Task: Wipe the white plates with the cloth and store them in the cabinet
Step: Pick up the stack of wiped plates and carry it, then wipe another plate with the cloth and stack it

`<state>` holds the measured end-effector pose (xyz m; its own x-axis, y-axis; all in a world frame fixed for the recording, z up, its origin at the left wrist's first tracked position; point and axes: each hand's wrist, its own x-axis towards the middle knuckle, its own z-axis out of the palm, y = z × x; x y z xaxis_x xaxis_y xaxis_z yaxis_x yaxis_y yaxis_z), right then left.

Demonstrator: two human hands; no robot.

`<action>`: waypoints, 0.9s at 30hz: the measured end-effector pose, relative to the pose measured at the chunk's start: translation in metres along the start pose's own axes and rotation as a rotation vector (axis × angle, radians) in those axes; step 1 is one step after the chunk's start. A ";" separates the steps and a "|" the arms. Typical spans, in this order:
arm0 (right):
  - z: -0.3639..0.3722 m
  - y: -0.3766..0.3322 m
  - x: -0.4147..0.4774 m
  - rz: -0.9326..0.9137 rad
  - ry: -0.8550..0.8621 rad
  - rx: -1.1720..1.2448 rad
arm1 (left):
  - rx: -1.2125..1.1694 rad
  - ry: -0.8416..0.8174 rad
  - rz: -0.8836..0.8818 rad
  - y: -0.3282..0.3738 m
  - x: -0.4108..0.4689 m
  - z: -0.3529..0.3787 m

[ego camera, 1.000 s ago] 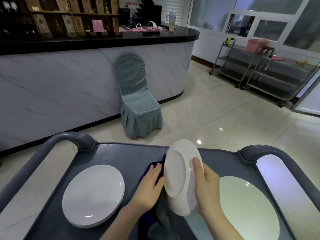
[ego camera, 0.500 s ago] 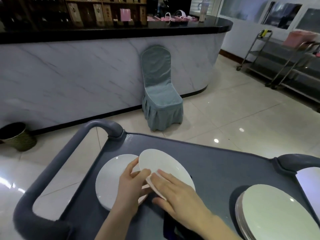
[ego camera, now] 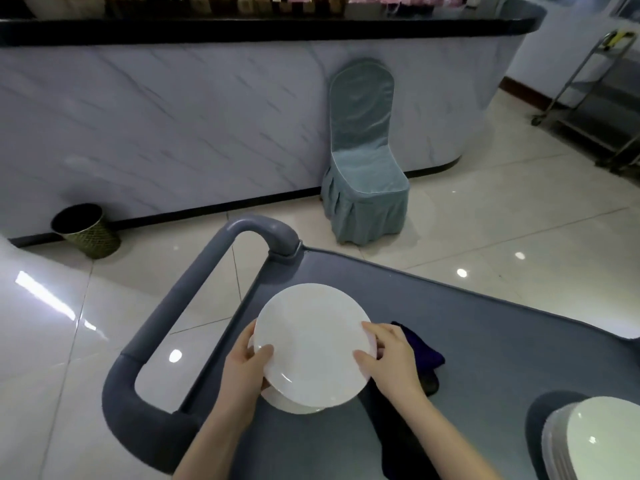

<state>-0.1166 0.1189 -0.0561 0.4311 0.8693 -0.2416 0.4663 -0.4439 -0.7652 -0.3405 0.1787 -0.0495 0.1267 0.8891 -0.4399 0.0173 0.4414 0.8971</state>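
Plate [ego camera: 311,344] round, white, shiny, atop 2nd plate [ego camera: 294,406]. L hand [ego camera: 244,367] + R hand [ego camera: 391,358] pinch its sides. Cloth [ego camera: 422,355] just right.

A white plate [ego camera: 311,341] lies face up over a second plate [ego camera: 294,405] by the cart's [ego camera: 485,341] left edge. A dark cloth [ego camera: 424,353] is crumpled beside them, and a plate stack [ego camera: 602,441] fills the near right corner.

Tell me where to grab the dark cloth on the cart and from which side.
Pinch the bunched far end of the dark cloth, coming down from above on its right side. It lies crumpled on the cart, so the raised folds give the likeliest hold. Its left part is blocked by the white plate and the right hand gripping the rim.
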 end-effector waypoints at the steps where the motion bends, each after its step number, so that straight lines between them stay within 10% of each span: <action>1: 0.006 0.000 0.001 0.012 0.005 0.015 | 0.065 0.002 0.025 0.001 0.002 -0.003; 27: 0.037 0.014 0.010 -0.010 0.099 -0.124 | 0.885 0.141 0.076 -0.023 0.031 -0.017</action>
<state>-0.1344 0.1298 -0.0918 0.4968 0.8511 -0.1697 0.5600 -0.4637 -0.6865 -0.3543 0.1980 -0.0849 0.0362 0.9444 -0.3267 0.7792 0.1780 0.6010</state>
